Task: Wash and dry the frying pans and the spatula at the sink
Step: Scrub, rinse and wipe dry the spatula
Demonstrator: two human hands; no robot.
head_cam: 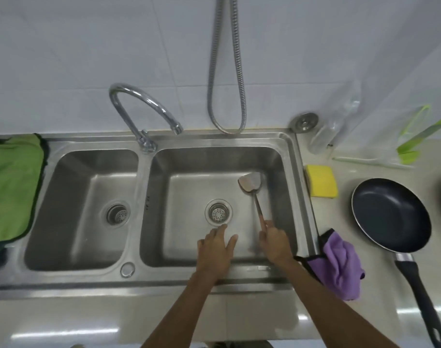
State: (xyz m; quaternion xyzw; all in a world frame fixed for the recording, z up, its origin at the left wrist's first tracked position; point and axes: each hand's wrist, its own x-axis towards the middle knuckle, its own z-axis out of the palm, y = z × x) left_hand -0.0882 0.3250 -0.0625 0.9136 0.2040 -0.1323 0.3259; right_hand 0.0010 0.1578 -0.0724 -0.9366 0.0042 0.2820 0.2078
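wall (pixel 63 59): white tiles | tabletop (pixel 88 317): glossy pale stone, possibly marble | light: overhead glare streaks on it | hose (pixel 238 59): metal, hanging against wall

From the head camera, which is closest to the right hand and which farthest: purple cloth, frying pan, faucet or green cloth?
From the right hand, which grips the spatula:
1. Purple cloth, just right of it at the sink edge.
2. Frying pan, farther right on the counter.
3. Faucet, behind the sink, leftward.
4. Green cloth, far left.
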